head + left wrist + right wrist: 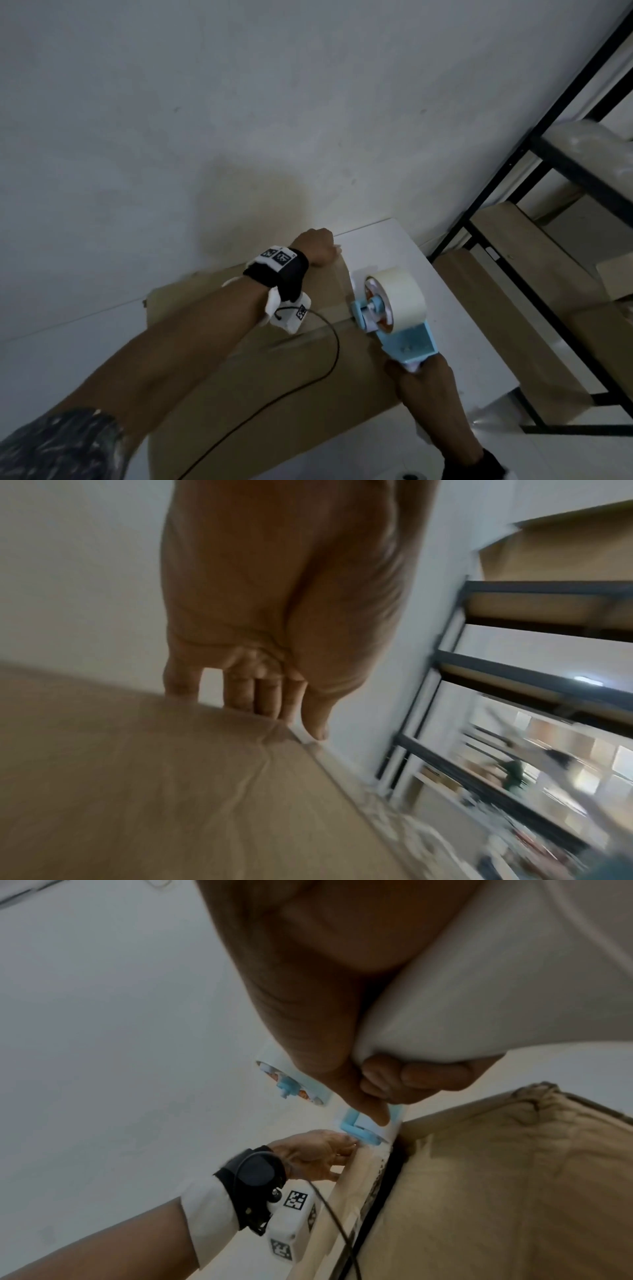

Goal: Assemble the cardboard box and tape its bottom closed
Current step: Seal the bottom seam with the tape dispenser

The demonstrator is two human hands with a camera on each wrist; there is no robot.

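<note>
A brown cardboard box lies on the white table with a flap seam facing up. My left hand holds its far corner, fingers hooked down over the far edge and thumb at the side. My right hand grips the handle of a light blue tape dispenser carrying a white tape roll. The dispenser's front rests at the box's right edge, on the seam. In the right wrist view the dispenser sits just above my left hand at the box edge.
Black metal shelving holding flat cardboard and plastic-wrapped rolls stands close on the right. A grey wall rises just behind the table. A black cable from my left wrist camera trails across the box top.
</note>
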